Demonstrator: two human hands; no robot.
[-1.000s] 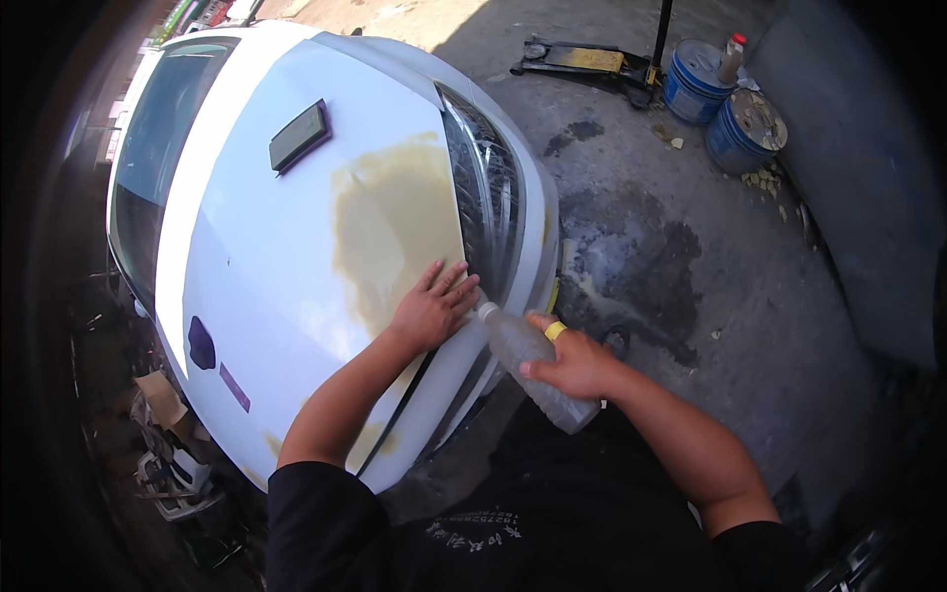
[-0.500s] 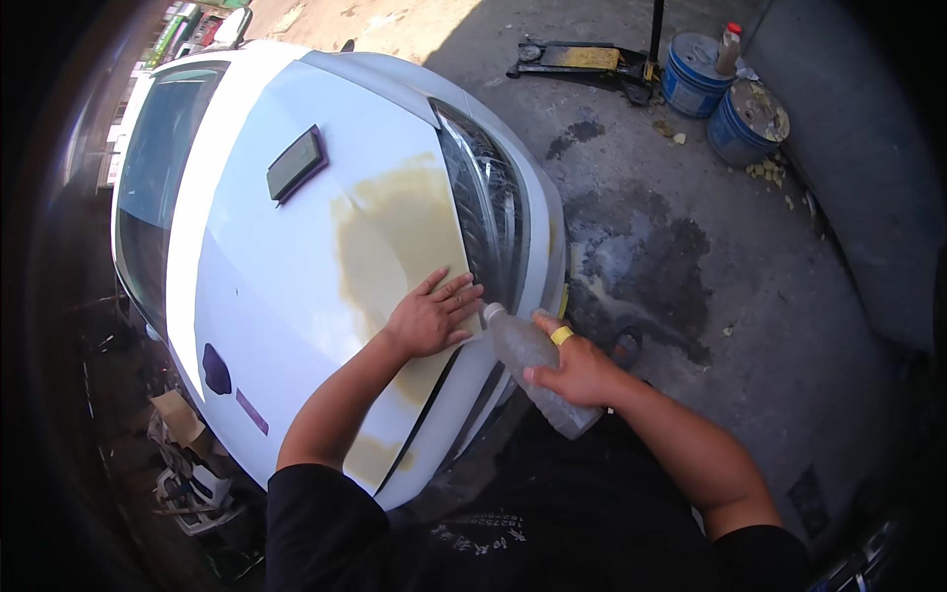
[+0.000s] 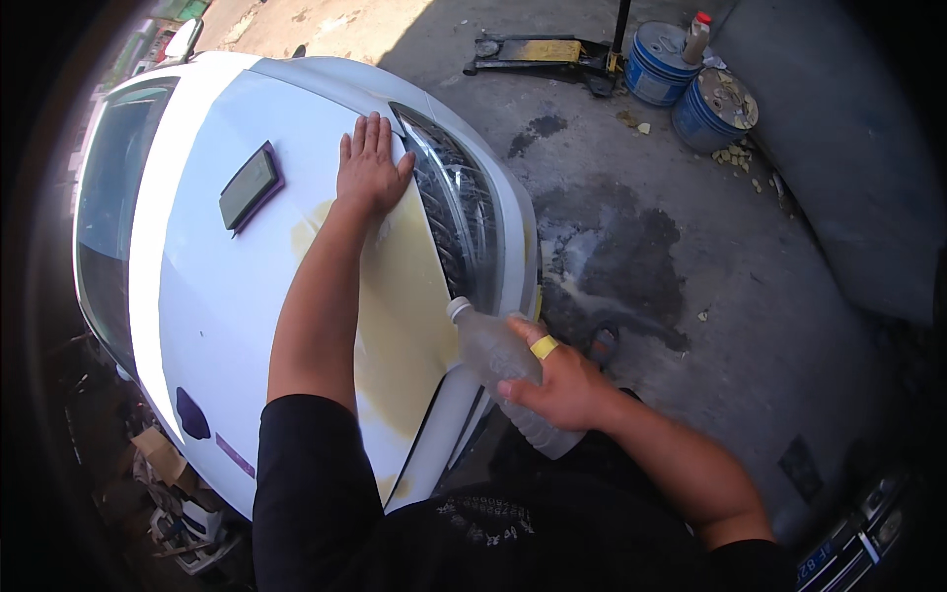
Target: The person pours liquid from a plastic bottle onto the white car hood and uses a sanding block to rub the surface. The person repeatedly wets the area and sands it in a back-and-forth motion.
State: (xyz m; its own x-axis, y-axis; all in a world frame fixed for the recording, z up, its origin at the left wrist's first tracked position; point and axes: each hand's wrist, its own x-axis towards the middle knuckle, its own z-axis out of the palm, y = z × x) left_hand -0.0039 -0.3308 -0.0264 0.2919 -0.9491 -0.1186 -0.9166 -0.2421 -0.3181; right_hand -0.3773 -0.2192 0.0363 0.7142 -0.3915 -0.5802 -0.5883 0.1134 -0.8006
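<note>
My left hand (image 3: 373,178) lies flat on the white car hood (image 3: 256,316), fingers stretched out, by the upper corner of the headlight (image 3: 459,202). Beneath my left forearm spreads a yellowish sanded patch (image 3: 400,296) along the hood's front edge. My right hand (image 3: 562,380) is wrapped around a cloudy plastic bottle (image 3: 498,347) with a white cap. The bottle tilts, its cap end toward the hood edge just below the headlight. A yellow band circles a finger of that hand. Farther up the hood rests a sanding block (image 3: 249,189) with a purple edge.
A dark purple pad (image 3: 192,414) and a purple strip (image 3: 235,455) lie on the hood's near left. Beyond the car stand a floor jack (image 3: 543,51) and two blue buckets (image 3: 656,84), one topped by a red-capped bottle (image 3: 697,37). Wet stains (image 3: 631,257) mark the concrete.
My left hand has slid away from me along the hood, from the middle of the yellowish patch to beside the headlight's far corner. My right hand still holds the bottle near the hood edge.
</note>
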